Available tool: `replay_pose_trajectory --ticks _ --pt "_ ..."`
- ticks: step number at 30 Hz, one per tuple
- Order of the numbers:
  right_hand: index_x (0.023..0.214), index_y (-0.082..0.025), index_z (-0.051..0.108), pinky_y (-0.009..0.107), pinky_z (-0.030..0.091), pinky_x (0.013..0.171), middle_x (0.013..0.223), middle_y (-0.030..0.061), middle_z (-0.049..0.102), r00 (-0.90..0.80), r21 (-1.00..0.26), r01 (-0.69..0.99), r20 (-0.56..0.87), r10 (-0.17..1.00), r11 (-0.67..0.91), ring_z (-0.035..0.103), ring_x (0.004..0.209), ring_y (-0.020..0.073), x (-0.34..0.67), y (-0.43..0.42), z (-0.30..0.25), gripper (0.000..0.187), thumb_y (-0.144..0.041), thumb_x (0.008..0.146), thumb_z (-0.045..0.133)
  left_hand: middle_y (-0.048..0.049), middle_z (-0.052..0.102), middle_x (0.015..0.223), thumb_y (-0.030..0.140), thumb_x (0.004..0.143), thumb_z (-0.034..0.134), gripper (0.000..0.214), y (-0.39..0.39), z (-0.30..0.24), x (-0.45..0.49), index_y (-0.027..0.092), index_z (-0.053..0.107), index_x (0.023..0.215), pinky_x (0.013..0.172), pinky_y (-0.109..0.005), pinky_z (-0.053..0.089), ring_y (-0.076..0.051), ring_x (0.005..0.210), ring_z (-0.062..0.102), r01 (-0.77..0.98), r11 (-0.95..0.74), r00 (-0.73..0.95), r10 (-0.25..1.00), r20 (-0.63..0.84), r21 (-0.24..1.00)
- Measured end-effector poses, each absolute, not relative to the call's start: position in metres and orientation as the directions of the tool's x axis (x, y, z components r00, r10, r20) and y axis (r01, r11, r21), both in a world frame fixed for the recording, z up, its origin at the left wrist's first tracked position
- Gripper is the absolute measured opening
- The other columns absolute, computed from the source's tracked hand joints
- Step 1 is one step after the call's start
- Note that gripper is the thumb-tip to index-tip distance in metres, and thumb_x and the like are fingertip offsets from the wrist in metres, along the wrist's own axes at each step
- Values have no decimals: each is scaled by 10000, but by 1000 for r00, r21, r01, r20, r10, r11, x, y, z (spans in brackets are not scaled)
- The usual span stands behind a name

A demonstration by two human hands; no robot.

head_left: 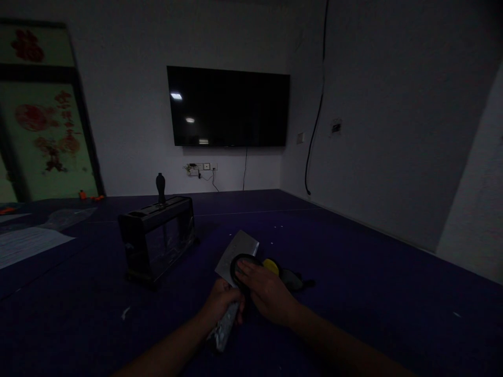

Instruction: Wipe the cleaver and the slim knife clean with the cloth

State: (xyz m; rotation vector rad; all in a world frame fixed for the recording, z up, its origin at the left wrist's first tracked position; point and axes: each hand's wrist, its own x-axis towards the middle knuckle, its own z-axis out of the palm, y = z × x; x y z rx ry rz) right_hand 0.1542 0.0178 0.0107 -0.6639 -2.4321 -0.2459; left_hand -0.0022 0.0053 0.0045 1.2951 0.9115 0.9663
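My left hand (222, 302) is closed round the pale handle of what looks like a cleaver; its flat grey metal blade (238, 246) points away from me. The lower handle (226, 330) looks worn or flaky. My right hand (269, 290) holds a round, black-rimmed disc (238, 258) against the blade, its fingers across the disc's face. The disc's exact kind is unclear in the dim light. Just beyond the right hand lie a yellow round piece (271, 266) and a dark grey object (294, 280), partly hidden by that hand.
A black open frame (155, 220) with a dark vase-shaped piece (161, 187) on top stands left on the dark blue surface (334, 324). Printed paper (31, 243) and clear plastic (68, 217) lie far left. Small white scraps are scattered about. Walls and a television (230, 107) lie beyond.
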Motion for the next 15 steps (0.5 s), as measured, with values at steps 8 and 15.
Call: replay_pose_trajectory --ticks 8,15 --pt "1219 -78 479 393 353 993 1299 133 451 -712 27 530 557 428 847 343 1241 212 154 18 11 530 -36 698 393 -19 483 355 272 493 461 151 6 3 -2 134 506 454 320 -216 310 -120 284 437 -79 49 324 946 -20 996" --pt "1224 -87 475 405 364 984 1293 138 457 -704 8 535 557 441 845 355 1234 218 153 18 10 538 -39 695 395 -15 476 349 292 499 483 182 7 1 -2 123 516 439 313 -203 322 -116 290 452 -90 51 332 943 -19 995"
